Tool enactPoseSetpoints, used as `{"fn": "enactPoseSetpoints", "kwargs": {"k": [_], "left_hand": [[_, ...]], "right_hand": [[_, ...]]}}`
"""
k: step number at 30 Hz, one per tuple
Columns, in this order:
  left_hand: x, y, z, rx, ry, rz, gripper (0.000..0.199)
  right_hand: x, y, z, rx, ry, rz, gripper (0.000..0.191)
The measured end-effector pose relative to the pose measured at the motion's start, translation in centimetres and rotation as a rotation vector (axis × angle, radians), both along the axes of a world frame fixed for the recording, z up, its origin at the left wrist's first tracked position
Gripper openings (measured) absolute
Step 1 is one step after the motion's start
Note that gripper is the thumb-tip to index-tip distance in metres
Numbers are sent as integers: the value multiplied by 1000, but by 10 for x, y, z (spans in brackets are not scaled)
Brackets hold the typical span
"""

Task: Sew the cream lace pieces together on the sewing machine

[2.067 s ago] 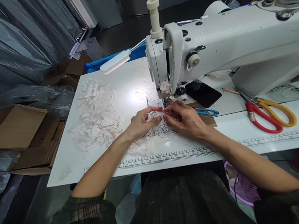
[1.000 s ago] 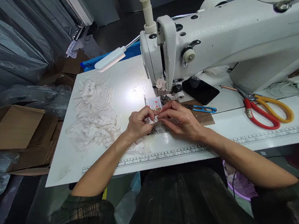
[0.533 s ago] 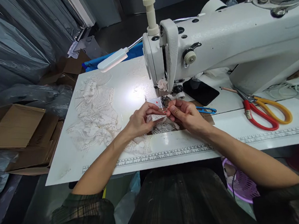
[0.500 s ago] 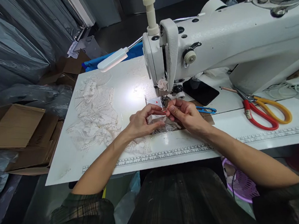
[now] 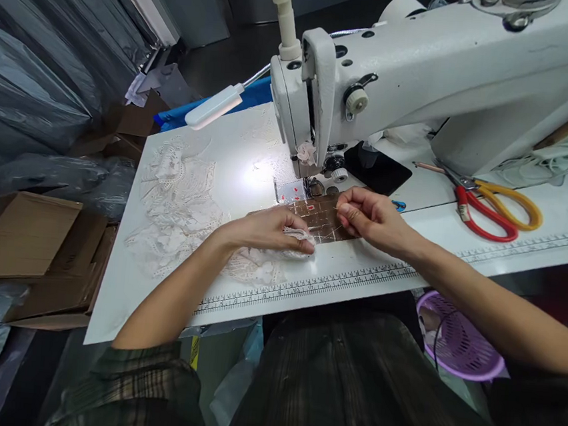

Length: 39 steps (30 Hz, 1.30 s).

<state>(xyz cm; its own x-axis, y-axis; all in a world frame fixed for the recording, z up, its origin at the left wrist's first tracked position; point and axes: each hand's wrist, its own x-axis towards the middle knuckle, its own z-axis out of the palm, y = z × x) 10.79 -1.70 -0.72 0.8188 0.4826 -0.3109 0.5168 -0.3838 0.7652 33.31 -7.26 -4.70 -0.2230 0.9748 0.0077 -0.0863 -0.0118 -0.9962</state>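
My left hand (image 5: 275, 231) is closed on the edge of white lace fabric (image 5: 299, 236), in front of the sewing machine's needle area. The rest of the lace (image 5: 184, 210) spreads in ruffles to the left. To the right, my right hand (image 5: 376, 220) is closed in a pinch over a brown plate (image 5: 321, 218) with red marks; what the fingertips hold, if anything, is too small to make out. The sewing machine (image 5: 319, 102) rises just behind both hands. A blue tool (image 5: 399, 205) peeks out behind my right hand, mostly hidden.
Scissors (image 5: 500, 207) with red and yellow handles lie at the right. A dark flat object (image 5: 383, 173) rests under the machine arm. A printed ruler (image 5: 276, 297) runs along the front table edge. Cardboard boxes (image 5: 21, 234) stand left; a purple basket (image 5: 467, 344) sits below.
My hands have moved apart. The left has drawn the lace towards the front left, and the right has shifted right, now covering most of the blue tool. More of the brown plate shows.
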Motion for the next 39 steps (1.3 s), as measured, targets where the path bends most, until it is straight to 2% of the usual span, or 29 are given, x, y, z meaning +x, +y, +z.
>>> {"fn": "enactPoseSetpoints", "kwargs": {"k": [2, 5, 6, 8, 10, 12, 17, 20, 22, 26, 30, 33, 35, 39], "left_hand": [[3, 8, -3, 274, 8, 63, 28], [6, 5, -9, 800, 5, 297, 26], [6, 0, -10, 912, -7, 308, 21], [4, -12, -13, 1005, -51, 204, 13], [0, -19, -18, 983, -89, 82, 13], [-7, -16, -25, 913, -97, 58, 16], [-18, 6, -38, 597, -176, 158, 13], [-19, 2, -33, 346, -231, 229, 18], [-19, -7, -29, 241, -250, 284, 18], [-20, -19, -30, 309, -227, 364, 24], [-19, -21, -38, 520, -190, 279, 34], [-16, -22, -40, 647, -213, 260, 25], [-15, -23, -40, 610, -250, 297, 20], [-16, -26, -36, 334, -388, 424, 17]], "right_hand": [[-3, 0, -6, -13, -1, -20, 37], [-5, 3, -12, -24, -42, -86, 39], [-5, 5, -13, -22, -62, -107, 39], [-4, 9, -12, -2, -85, -143, 40], [-5, 13, -11, 29, -68, -161, 40], [-9, 17, -10, 54, -29, -161, 42], [-19, 19, -7, 71, 119, -73, 44], [-21, 15, -5, 17, 229, 42, 41], [-23, 13, -4, -27, 259, 95, 38], [-32, 12, -4, -70, 272, 13, 34], [-43, 12, -3, -164, 282, -105, 29], [-46, 11, -1, -171, 296, -134, 30], [-48, 10, -1, -156, 302, -121, 33], [-47, 10, -3, -143, 298, -93, 42]]}}
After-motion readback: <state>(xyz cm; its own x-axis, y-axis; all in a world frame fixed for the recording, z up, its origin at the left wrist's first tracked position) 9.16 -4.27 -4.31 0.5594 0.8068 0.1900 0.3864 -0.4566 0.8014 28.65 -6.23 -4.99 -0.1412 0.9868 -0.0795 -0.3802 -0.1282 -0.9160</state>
